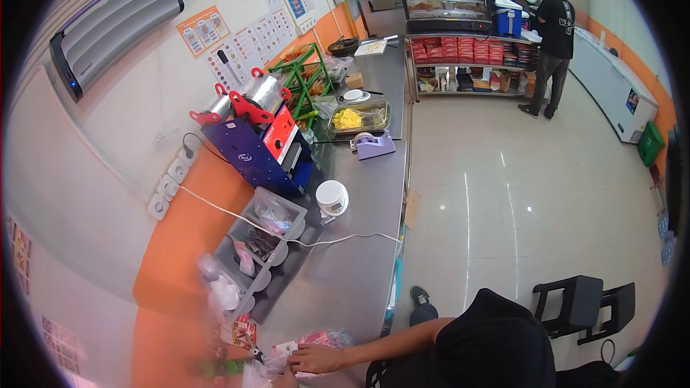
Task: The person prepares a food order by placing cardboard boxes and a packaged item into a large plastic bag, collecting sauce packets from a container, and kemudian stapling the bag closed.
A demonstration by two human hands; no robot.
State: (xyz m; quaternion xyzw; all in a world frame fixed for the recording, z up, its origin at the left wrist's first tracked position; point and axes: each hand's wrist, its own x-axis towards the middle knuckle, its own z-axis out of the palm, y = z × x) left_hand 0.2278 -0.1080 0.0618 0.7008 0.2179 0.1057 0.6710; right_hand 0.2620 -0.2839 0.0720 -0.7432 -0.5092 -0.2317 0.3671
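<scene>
At the bottom left of the head view, my right hand [318, 358] has bent fingers on crinkled clear plastic packaging [277, 360]; whether they grip it is unclear. My left hand [285, 380] is just below, mostly cut off by the picture's rim, with its fingertips close to the right hand. Pink and red plastic packets [326, 338] lie on the steel counter beside the right hand. A small dark and white object [257, 354], too small to name, is left of the hands, near red printed packets [239, 332].
A grey divided bin [253, 293] holds bags. Beyond it on the counter [358, 269] are a white kitchen scale [332, 198], a cable, a blue sealing machine [253, 145] and a purple tape dispenser [375, 146]. Black stools [571, 304] stand right; a person [555, 37] stands far back.
</scene>
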